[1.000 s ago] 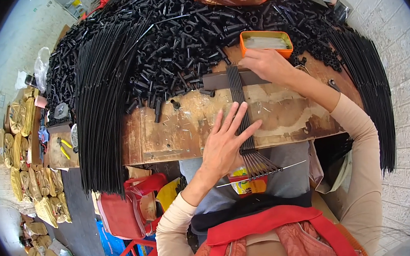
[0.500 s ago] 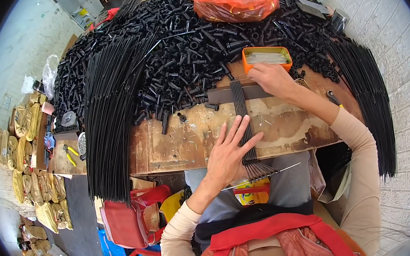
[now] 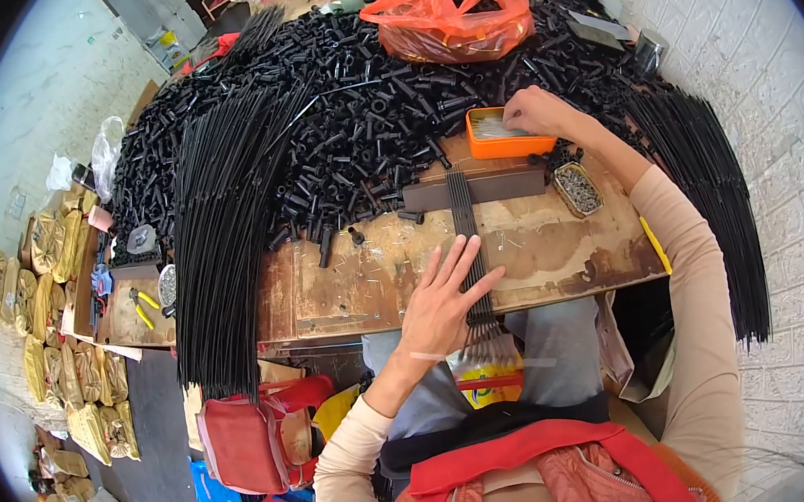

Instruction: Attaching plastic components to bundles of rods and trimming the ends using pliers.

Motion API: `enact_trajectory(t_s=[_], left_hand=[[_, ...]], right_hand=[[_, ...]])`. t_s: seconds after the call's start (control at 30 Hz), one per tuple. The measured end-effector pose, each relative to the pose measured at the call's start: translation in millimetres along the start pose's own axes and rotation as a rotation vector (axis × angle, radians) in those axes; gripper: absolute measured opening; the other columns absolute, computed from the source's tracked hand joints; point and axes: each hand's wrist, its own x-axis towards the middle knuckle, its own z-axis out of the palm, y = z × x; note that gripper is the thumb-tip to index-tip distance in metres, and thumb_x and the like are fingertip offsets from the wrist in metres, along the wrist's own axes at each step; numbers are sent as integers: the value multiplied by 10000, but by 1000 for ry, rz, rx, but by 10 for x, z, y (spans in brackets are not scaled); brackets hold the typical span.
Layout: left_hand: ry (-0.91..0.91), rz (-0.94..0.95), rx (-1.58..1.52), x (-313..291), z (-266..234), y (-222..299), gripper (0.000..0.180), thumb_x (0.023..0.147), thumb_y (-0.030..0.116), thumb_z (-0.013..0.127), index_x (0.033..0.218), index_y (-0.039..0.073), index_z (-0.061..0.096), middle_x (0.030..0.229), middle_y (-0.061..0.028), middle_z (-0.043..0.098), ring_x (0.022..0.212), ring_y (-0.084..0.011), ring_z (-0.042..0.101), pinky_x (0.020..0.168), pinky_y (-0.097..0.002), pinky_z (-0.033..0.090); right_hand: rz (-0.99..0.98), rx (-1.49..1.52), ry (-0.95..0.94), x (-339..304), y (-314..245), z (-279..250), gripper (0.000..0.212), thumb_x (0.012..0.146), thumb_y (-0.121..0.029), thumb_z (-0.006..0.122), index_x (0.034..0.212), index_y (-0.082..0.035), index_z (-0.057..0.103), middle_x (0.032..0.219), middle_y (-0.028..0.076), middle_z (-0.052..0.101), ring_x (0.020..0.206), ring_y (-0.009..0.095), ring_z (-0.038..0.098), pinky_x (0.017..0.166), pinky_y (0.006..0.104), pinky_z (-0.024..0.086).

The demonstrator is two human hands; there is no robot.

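Observation:
My left hand [image 3: 441,298] lies flat with fingers spread on a narrow row of thin black rods [image 3: 462,213], pressing it to the wooden table. The rods' near ends [image 3: 486,344] fan out past the table's front edge above my lap. A thin pale rod, smeared by motion, shows on both sides of those ends. My right hand [image 3: 542,111] reaches into an orange box [image 3: 514,147] of thin pale needle-like pieces [image 3: 489,128]. Its fingers are pinched together at the pieces; what they hold, if anything, is hidden. The rods' far ends rest across a dark flat bar [image 3: 508,185].
A large heap of black tubular parts [image 3: 358,109] covers the far table, with a red plastic bag [image 3: 457,25] on it. Long black rod bundles hang over the edge at left [image 3: 217,261] and right [image 3: 716,208]. A small tray of metal bits [image 3: 577,190] and yellow-handled pliers [image 3: 141,308] lie nearby.
My right hand has shifted slightly right and farther into the orange box. The small metal-bits tray, hidden by my forearm before, now shows. My left hand stays on the rods.

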Motion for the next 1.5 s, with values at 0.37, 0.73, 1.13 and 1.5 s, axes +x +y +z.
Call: enact_trajectory(t_s=[0.37, 0.73, 1.13, 1.5], left_hand=[[86, 39, -33, -117, 90, 37, 761, 597, -35, 560, 1325, 188, 556, 1490, -185, 362, 1382, -356, 348, 1137, -454, 293], [94, 26, -29, -127, 123, 35, 772, 588, -51, 571, 1318, 198, 562, 1495, -176, 359, 1382, -348, 349, 1139, -449, 296], [108, 31, -50, -126, 133, 26, 754, 599, -40, 582, 1316, 196, 565, 1494, -177, 362, 1381, -347, 352, 1141, -444, 295], [106, 29, -67, -119, 126, 32, 761, 593, -46, 573, 1316, 190, 562, 1493, -178, 360, 1382, -350, 348, 1147, -449, 288]], right_hand=[[-345, -114, 224, -467, -860, 278, 204, 816, -86, 632, 1012, -68, 689, 816, 121, 609, 778, 324, 625, 680, 398, 508], [-316, -111, 113, -515, -824, 379, 296, 784, -14, 603, 1068, -57, 671, 801, 134, 563, 748, 336, 610, 676, 421, 493], [-366, -72, 96, -394, -869, 413, 247, 793, -17, 601, 1028, -30, 678, 803, 138, 559, 751, 336, 599, 686, 423, 484], [-312, 327, 57, -207, -909, 464, 123, 854, -60, 610, 957, -11, 655, 861, 164, 644, 837, 356, 628, 747, 416, 494]])
